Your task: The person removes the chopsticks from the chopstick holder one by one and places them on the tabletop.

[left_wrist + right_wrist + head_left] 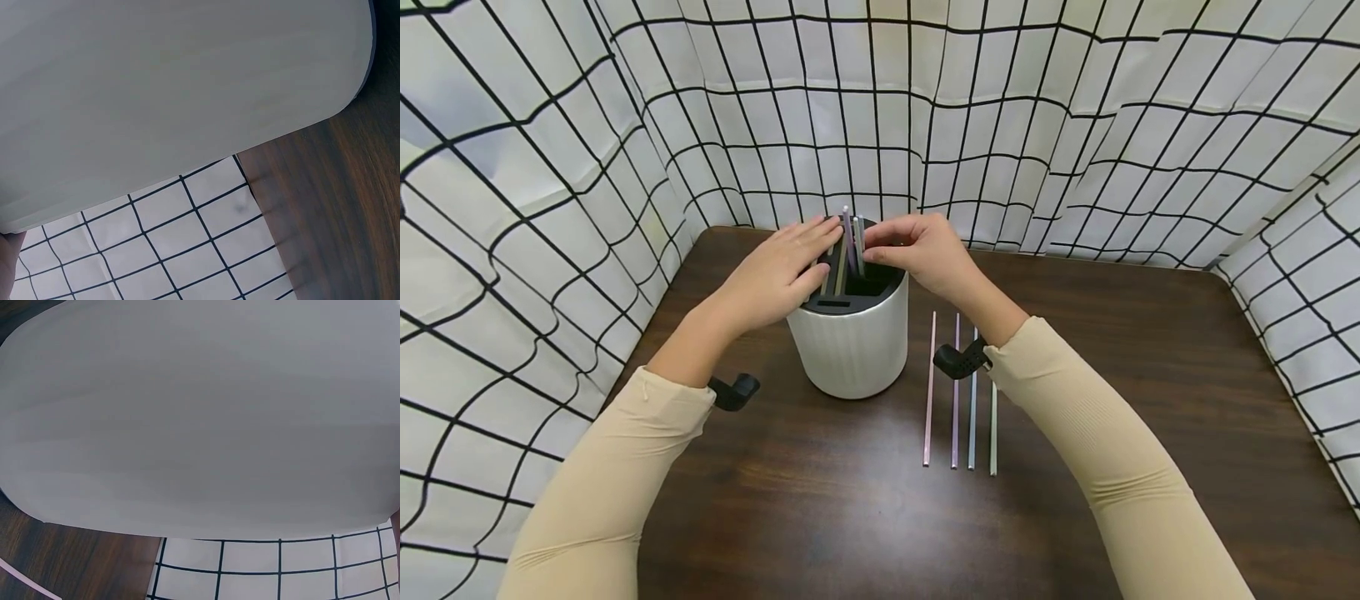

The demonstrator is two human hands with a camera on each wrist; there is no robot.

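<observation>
A white ribbed holder (850, 358) with a dark, divided insert stands upright on the table. My left hand (767, 279) rests over the left side of its rim, fingers extended and thumb apart. Thin pale straws stand inside, among them a lilac straw (848, 229) that rises above the rest. At the right side of the opening, the thumb and fingertips of my right hand (928, 250) pinch a pale straw (860, 237). The holder's white wall (187, 87) fills most of the left wrist view, and the same wall (200, 425) fills most of the right wrist view.
Right of the holder, pink (929, 392), purple (956, 417), blue (973, 417) and green (994, 433) straws lie side by side on the dark wooden table (850, 517). White cloth with a black grid (985, 125) encloses the back and sides.
</observation>
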